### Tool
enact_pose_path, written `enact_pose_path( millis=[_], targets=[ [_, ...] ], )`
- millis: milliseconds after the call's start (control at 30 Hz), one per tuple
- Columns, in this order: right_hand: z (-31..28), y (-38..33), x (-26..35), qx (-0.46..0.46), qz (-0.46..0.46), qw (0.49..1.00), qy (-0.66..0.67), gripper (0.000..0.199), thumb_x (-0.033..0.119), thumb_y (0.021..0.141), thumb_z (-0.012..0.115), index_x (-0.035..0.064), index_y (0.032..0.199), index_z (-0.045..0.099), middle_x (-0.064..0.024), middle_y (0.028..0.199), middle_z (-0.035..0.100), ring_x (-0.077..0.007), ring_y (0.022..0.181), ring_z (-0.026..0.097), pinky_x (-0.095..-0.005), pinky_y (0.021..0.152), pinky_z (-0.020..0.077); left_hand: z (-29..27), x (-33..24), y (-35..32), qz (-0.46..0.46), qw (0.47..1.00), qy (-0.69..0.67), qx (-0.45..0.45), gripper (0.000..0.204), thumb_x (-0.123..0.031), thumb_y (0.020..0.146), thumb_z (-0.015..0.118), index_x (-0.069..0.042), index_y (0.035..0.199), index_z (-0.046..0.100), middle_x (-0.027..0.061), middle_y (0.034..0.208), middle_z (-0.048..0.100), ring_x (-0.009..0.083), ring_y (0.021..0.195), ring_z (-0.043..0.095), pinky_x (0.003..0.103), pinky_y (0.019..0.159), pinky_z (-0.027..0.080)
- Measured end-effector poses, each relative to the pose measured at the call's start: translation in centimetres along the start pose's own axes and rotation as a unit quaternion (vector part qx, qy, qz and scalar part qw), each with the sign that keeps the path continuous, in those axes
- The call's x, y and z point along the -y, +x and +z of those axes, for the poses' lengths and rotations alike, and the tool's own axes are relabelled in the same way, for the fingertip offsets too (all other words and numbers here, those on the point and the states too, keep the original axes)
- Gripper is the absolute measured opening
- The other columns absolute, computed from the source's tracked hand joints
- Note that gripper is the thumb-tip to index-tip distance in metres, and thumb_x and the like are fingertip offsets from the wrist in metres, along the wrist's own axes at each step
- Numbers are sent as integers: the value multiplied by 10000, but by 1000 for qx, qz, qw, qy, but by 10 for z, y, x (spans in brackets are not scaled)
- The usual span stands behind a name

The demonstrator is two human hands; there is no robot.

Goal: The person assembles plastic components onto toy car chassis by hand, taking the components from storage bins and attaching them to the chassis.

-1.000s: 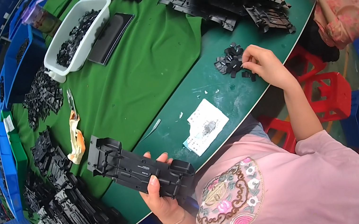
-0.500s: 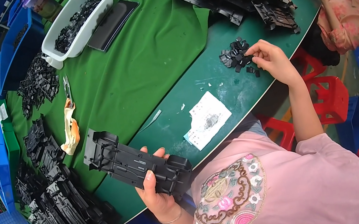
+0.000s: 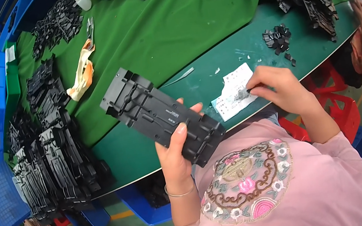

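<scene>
Now, from the head view, my left hand (image 3: pixel 176 155) holds a long black plastic panel (image 3: pixel 162 114) above the near edge of the table (image 3: pixel 147 143), its fingers (image 3: pixel 183 129) closed around the lower end with the thumb on top. My right hand (image 3: pixel 281 88) rests on a small white paper sheet (image 3: pixel 234 91), fingers pinched on some tiny dark piece there; it is too small to say what. I think the panel is light and stiff, with ribs and clips that could snap, so it is better to take it by the long sides, not by the thin tabs. Near the right hand lies a small heap of black clips (image 3: pixel 278 38). On the left stand stacked black panels (image 3: pixel 53 155), close to the edge, so room is tight there. The green cloth (image 3: pixel 165 23) in the middle is more open.
</scene>
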State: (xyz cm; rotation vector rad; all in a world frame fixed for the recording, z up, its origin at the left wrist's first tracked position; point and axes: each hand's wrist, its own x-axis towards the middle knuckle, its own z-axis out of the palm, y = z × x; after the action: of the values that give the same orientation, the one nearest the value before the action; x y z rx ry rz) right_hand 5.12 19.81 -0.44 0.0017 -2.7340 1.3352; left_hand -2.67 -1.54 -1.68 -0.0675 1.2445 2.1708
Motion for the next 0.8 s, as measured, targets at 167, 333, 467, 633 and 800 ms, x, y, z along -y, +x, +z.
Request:
enact_pose_path(
  millis=[167,333,467,633,800],
  targets=[
    [10,9,0,22,-83,992,-89,165,-42,625,547,17,772,501,-95,708,485,-256,661,499,-319,566,412,-1,4,-4,16,1000,8,-5,438,-108,752,531,67,1117,364,194,1001,509,263,911,533,342,779,444],
    [11,5,-4,44,-95,982,-159,153,-28,601,525,21,741,487,-93,673,458,-255,661,477,-333,573,402,-3,5,-4,33,999,15,-3,415,-102,768,516,66,1117,369,150,1033,483,272,946,520,349,784,444],
    [12,7,-1,18,-91,984,-151,138,-32,606,518,23,724,472,-93,669,453,-260,656,474,-336,565,398,-5,3,-4,31,999,19,2,406,-94,773,504,62,1123,368,167,1019,499,263,956,515,337,794,437],
    [13,7,0,20,-93,983,-154,139,-30,604,518,27,719,464,-97,667,450,-263,657,473,-341,564,395,-5,3,-4,26,999,19,9,402,-89,777,497,61,1126,366,180,1003,514,255,962,512,328,804,430],
    [6,6,-1,50,-86,975,-200,140,-43,614,529,18,729,477,-97,680,458,-256,657,484,-318,563,397,-6,3,-4,29,1000,11,5,412,-87,782,488,52,1146,353,159,1059,475,267,980,502,336,816,424]
  ],
)
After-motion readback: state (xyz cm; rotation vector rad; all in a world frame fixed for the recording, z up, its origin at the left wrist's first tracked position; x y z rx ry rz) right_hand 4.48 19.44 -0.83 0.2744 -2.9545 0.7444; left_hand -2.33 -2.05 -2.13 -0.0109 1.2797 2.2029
